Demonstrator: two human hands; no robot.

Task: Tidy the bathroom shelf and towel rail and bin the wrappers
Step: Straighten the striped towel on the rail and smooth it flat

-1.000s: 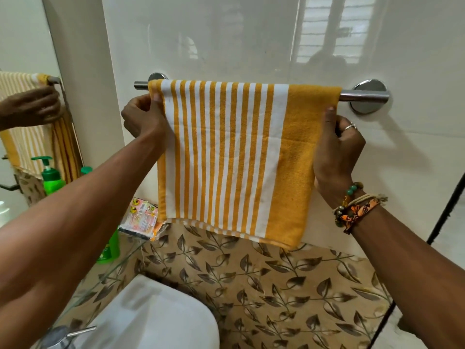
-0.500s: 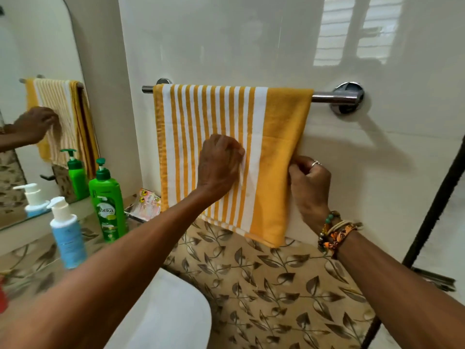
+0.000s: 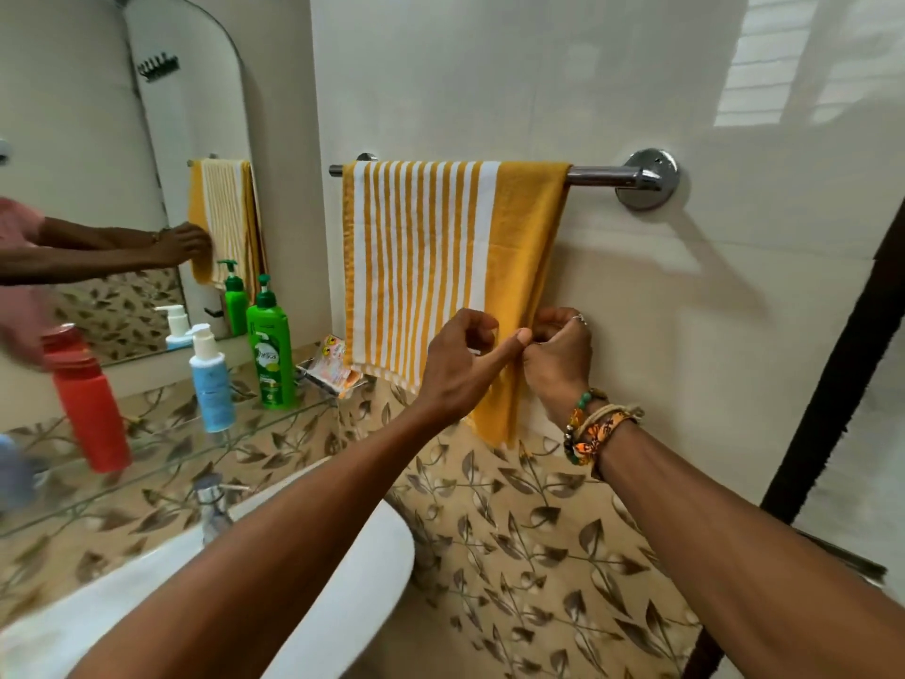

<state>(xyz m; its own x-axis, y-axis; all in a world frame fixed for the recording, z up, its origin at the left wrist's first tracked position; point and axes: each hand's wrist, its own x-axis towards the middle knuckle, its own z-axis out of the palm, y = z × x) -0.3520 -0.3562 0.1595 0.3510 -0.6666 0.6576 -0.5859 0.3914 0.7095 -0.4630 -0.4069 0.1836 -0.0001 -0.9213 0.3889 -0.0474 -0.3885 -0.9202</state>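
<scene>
A yellow towel with white stripes (image 3: 421, 267) hangs over the chrome towel rail (image 3: 602, 177) on the white tiled wall. Both hands are low at its plain yellow right edge. My left hand (image 3: 458, 370) is in front of the towel with fingers curled and thumb stretched towards the edge, pinching the cloth. My right hand (image 3: 558, 357), with a ring and wrist bands, grips the same edge from the wall side. Orange and white wrappers (image 3: 333, 366) lie at the right end of the glass shelf (image 3: 147, 465), just below the towel's left corner.
On the shelf stand a green pump bottle (image 3: 272, 355), a blue and white pump bottle (image 3: 210, 384) and a red bottle (image 3: 88, 409). A mirror (image 3: 98, 164) is behind them. A white basin (image 3: 254, 605) with a tap (image 3: 211, 502) sits below. A dark door frame (image 3: 832, 384) runs down the right.
Both hands slid down from the rail to the towel's lower right edge. My left hand left the striped middle and came over to the right hand. The view swung left, showing more shelf.
</scene>
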